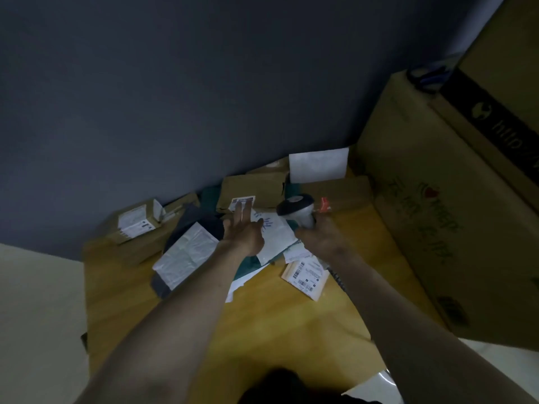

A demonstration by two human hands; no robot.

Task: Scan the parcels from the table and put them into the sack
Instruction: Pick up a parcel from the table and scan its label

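A: Where does the job stand?

B: Early, by the look of it. Many parcels lie on the bench (262,316): a brown parcel (250,193) near the wall, a small box (137,221) to the left, a white mailer (186,255), a labelled packet (306,277) and a white envelope (318,164) at the back. No sack is in view, so nothing shows how many are already packed.

A: And the hands?

B: The left hand (243,231) reaches forward with fingers (243,212) straight, their tips at the label (243,201) on the brown parcel. It grips nothing. The right hand (320,239) is wrapped round the handle of the scanner (296,209), whose dark head hangs just right of that label.

A: So that parcel is in hand?

B: Likely. It seems about to be scanned; the rest of the pile is left.
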